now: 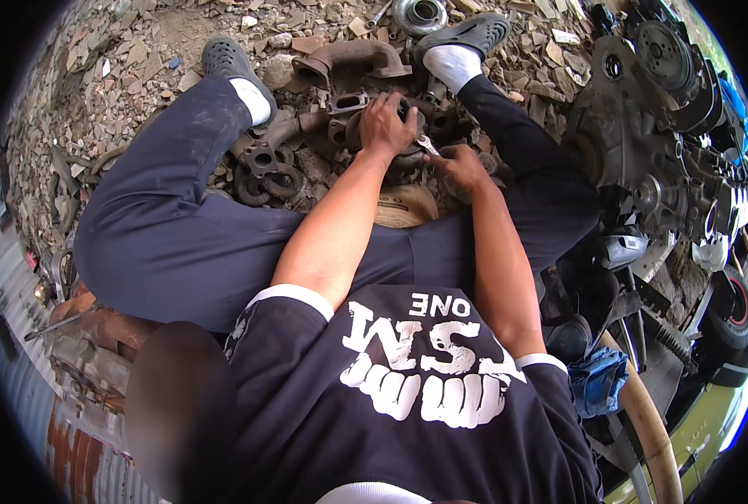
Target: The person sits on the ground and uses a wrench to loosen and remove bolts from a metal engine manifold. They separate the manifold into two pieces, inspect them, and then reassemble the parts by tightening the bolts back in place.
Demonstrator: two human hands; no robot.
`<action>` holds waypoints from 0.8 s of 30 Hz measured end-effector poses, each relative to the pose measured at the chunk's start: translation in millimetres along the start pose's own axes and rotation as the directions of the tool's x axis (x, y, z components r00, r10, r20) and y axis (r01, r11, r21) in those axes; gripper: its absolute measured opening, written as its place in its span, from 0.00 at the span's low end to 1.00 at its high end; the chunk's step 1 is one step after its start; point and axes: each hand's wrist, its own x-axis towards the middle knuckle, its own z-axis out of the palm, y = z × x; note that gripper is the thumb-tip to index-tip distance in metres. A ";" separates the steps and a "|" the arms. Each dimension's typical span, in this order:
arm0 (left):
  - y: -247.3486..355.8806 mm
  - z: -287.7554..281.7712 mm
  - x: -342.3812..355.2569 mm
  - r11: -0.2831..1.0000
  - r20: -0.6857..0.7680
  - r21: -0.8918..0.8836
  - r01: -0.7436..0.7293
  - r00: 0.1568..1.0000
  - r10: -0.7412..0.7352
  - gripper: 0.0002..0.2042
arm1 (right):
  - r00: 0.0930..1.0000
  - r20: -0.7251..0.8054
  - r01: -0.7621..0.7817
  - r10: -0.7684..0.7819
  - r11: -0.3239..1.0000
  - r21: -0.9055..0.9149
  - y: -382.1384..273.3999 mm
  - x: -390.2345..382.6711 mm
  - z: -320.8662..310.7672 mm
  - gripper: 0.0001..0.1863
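Observation:
I sit on the ground with my legs spread around several rusty engine castings. My left hand lies over a rusty, dark metal part, its fingers curled around the top and hiding much of it. My right hand is closed on the handle of a silver wrench. The wrench head points up and left against the part, just right of my left hand; what it bears on is too small to make out. Beside them sits a rusty flanged pipe, and beyond lies a curved exhaust manifold.
Broken stone and tile chips cover the ground. A silver turbocharger housing lies beyond my right shoe. Dark engine parts crowd the right side, near a blue plastic bag. Another rusty casting stands at left.

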 end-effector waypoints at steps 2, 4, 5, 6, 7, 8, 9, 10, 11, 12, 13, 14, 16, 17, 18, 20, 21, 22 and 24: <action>1.2 0.5 1.3 1.000 0.015 0.012 0.013 1.000 -0.013 0.16 | 0.996 -0.031 0.073 -0.079 0.983 -0.169 1.9 3.4 -4.0 0.25; 1.4 1.8 1.4 1.000 0.018 0.010 0.002 1.000 -0.003 0.16 | 0.991 -0.034 0.117 -0.129 0.961 -0.251 6.3 8.7 -4.0 0.24; 0.8 2.8 1.3 1.000 0.019 0.010 -0.001 1.000 0.001 0.15 | 0.986 -0.048 0.141 -0.159 0.953 -0.269 5.8 7.7 -3.8 0.24; -0.2 3.5 2.0 1.000 0.003 -0.001 -0.009 1.000 0.009 0.15 | 0.980 -0.063 0.164 -0.190 0.944 -0.286 5.6 6.1 -2.9 0.23; -0.9 4.2 2.1 1.000 -0.011 -0.013 -0.020 1.000 0.020 0.15 | 0.973 -0.080 0.184 -0.217 0.935 -0.302 4.6 2.9 -2.3 0.22; -1.4 4.9 1.6 0.999 -0.024 -0.025 -0.032 0.999 0.032 0.14 | 0.959 -0.095 0.219 -0.266 0.914 -0.341 6.5 2.7 -0.9 0.21; -2.1 5.3 0.3 0.998 -0.047 -0.033 -0.044 0.998 0.042 0.13 | 0.943 -0.108 0.253 -0.314 0.890 -0.380 9.5 3.6 1.2 0.20; -3.4 5.0 0.3 0.998 -0.073 -0.040 -0.055 0.996 0.052 0.13 | 0.923 -0.117 0.288 -0.366 0.861 -0.419 10.4 4.9 1.8 0.20; -3.7 5.6 0.4 0.997 -0.099 -0.047 -0.066 0.993 0.061 0.12 | 0.891 -0.142 0.321 -0.431 0.820 -0.475 12.9 3.5 2.7 0.19; -2.2 7.8 0.4 0.995 -0.135 -0.052 -0.086 0.988 0.078 0.11 | 0.853 -0.162 0.349 -0.496 0.773 -0.530 16.4 0.1 4.2 0.18; -1.6 9.0 -0.9 0.993 -0.167 -0.052 -0.105 0.981 0.095 0.10 | 0.812 -0.175 0.373 -0.557 0.726 -0.578 12.7 -4.4 6.0 0.17; -1.8 9.6 -1.3 0.991 -0.199 -0.051 -0.123 0.974 0.110 0.09 | 0.833 -0.131 0.366 -0.537 0.713 -0.598 8.2 -5.6 4.2 0.16; -2.6 8.7 -1.0 0.989 -0.247 -0.057 -0.138 0.962 0.120 0.09 | 0.874 -0.042 0.351 -0.483 0.689 -0.634 0.9 -8.5 -0.8 0.15; -1.1 8.7 -2.1 0.988 -0.267 -0.062 -0.144 0.956 0.123 0.09 | 0.875 -0.044 0.337 -0.482 0.672 -0.659 4.2 -8.0 2.7 0.15; 0.6 9.5 -3.8 0.986 -0.272 -0.061 -0.152 0.953 0.130 0.09 | 0.875 -0.046 0.324 -0.481 0.654 -0.683 8.2 -6.8 6.8 0.14; 0.3 6.6 -2.9 0.984 -0.288 -0.046 -0.171 0.946 0.151 0.10 | 0.867 -0.032 0.335 -0.497 0.631 -0.699 11.2 -1.2 9.3 0.15; 1.6 6.3 -3.4 0.987 -0.267 -0.045 -0.154 0.954 0.137 0.11 | 0.861 -0.018 0.355 -0.508 0.627 -0.694 14.6 0.8 6.5 0.15; 1.4 5.9 -3.5 0.986 -0.269 -0.046 -0.158 0.953 0.140 0.11 | 0.855 -0.004 0.375 -0.519 0.622 -0.688 17.4 2.2 3.5 0.15; 1.0 5.0 -3.5 0.985 -0.272 -0.048 -0.165 0.951 0.146 0.12 | 0.847 0.051 0.421 -0.530 0.608 -0.673 22.6 5.6 -0.9 0.15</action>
